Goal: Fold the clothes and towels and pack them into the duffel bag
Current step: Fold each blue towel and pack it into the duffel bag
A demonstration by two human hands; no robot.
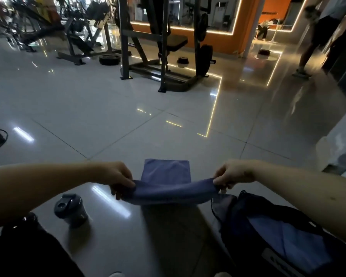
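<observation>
Hands: left (116, 177), right (233, 172) | pinch towel (168, 184) ends, stretched between

a single wide-angle head view looks forward and down from just above the person's outstretched forearms, close over the tiled floor (108, 120) at their feet, with gym machines (164, 47) well off across the room ahead.

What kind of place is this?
Most likely a gym: a dark steel weight rack, a padded black bench inside it, and a round black weight plate lying on the shiny grey tiled floor.
</observation>
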